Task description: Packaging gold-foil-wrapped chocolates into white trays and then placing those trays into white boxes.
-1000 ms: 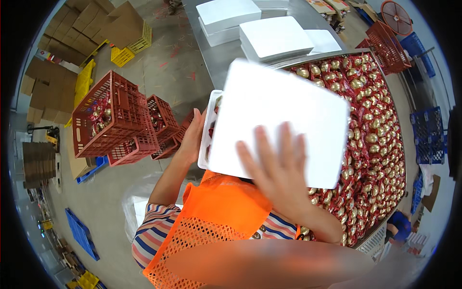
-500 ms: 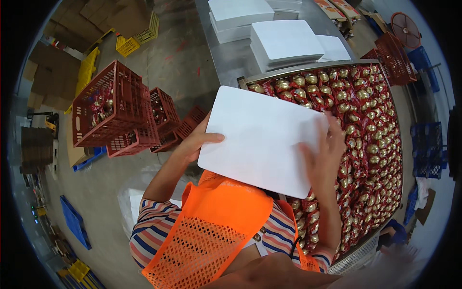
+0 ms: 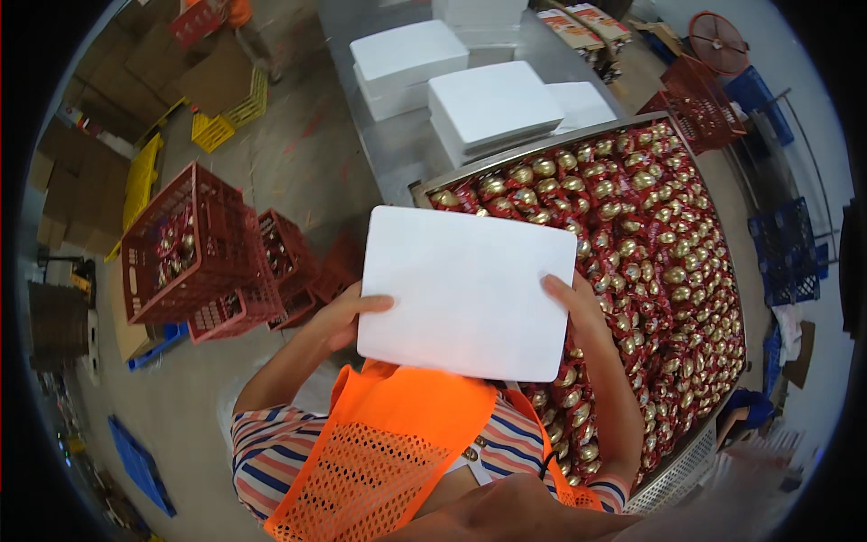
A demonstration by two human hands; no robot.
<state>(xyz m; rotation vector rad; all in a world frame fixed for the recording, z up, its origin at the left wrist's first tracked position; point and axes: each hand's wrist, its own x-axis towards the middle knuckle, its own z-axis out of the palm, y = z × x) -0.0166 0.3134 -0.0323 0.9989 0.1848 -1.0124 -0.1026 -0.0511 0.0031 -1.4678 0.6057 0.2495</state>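
Note:
Level in front of my chest is a white rectangular board with rounded corners (image 3: 465,294). My left hand (image 3: 346,316) grips its left edge, thumb flat on top and fingers hidden underneath. At the opposite edge my right hand (image 3: 578,305) holds it the same way, its thumb on the upper face. Below and to the right of the board spreads a metal-rimmed bin (image 3: 542,149) filled with gold balls in red wrappers (image 3: 632,271). The board covers the bin's near left part.
Stacks of white boards (image 3: 495,101) stand on the metal table (image 3: 339,41) beyond the bin. Red crates (image 3: 185,244) holding wrapped pieces are stacked at left. A blue pallet (image 3: 140,465) lies on the floor. A person in orange (image 3: 239,11) carries a red crate at far left.
My right hand has come down from the board's upper right corner to its right edge. The board is straighter and less tilted. The view has shifted, and a person appears at far left.

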